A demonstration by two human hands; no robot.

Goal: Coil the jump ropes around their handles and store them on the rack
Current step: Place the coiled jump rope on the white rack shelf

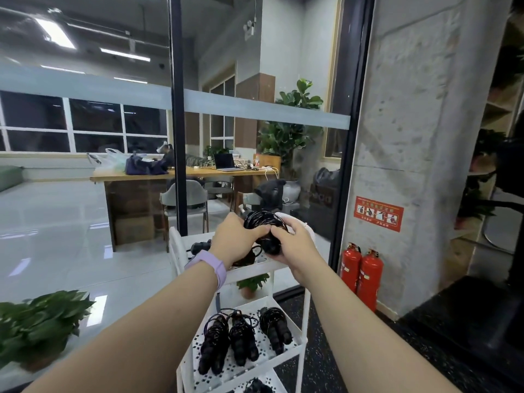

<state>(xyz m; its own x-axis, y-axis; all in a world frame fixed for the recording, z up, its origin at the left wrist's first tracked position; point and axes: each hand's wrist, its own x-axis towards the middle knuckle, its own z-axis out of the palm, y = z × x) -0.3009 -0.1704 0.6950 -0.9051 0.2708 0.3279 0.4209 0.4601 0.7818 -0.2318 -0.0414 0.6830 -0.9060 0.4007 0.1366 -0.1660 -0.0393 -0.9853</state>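
Note:
Both hands hold a black jump rope (262,222) above the top shelf of a white rack (304,307). Its cord is wound in loops around the handles. My left hand (236,239) grips the bundle from the left, thumb across the coils. My right hand (295,242) grips it from the right, with the handle ends (272,246) poking out below the fingers. Another black rope (200,246) lies on the top shelf behind my left wrist. Three coiled ropes (243,338) lie side by side on the middle shelf. A further dark rope (256,387) shows on the lowest shelf.
A glass wall with a black frame (177,123) stands directly behind the rack. Two red fire extinguishers (361,273) stand on the floor to the right, beside a concrete pillar (411,137). A potted plant (39,324) sits at lower left, and a small one (252,283) behind the rack.

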